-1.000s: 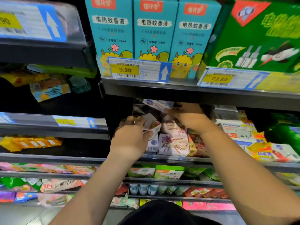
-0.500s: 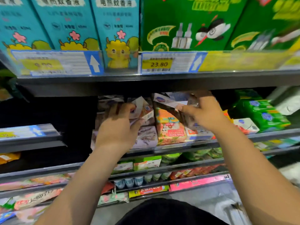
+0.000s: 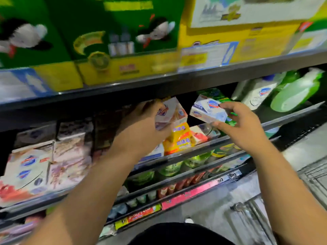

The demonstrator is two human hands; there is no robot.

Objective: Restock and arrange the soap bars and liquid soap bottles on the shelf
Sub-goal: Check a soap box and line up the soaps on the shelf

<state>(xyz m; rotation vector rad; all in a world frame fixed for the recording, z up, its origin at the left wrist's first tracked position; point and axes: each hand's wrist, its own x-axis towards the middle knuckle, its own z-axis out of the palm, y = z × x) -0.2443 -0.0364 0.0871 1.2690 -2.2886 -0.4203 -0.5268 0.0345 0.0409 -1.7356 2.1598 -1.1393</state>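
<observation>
My right hand (image 3: 243, 127) pinches a white boxed soap bar (image 3: 208, 110) with a blue shield logo, held in the air in front of the soap shelf (image 3: 203, 144). My left hand (image 3: 141, 128) grips a second white soap box (image 3: 172, 112) with an orange side, just left of the first. Under them stand a yellow soap box (image 3: 178, 140) and a white-red one (image 3: 199, 135). More white and floral soap boxes (image 3: 47, 165) lie on the shelf's left. Liquid soap bottles, a white one (image 3: 256, 93) and a green one (image 3: 297, 92), lie at the right end.
Green and yellow cartons (image 3: 106, 41) fill the shelf above, its dark edge (image 3: 177, 85) just over my hands. Lower shelves hold green packs (image 3: 177, 168) and small red items. A wire cart (image 3: 313, 175) stands on the grey floor at the right.
The view has swung right along the shelf. My right hand has drawn its white soap box out and rightward, and my left hand has moved right with its box.
</observation>
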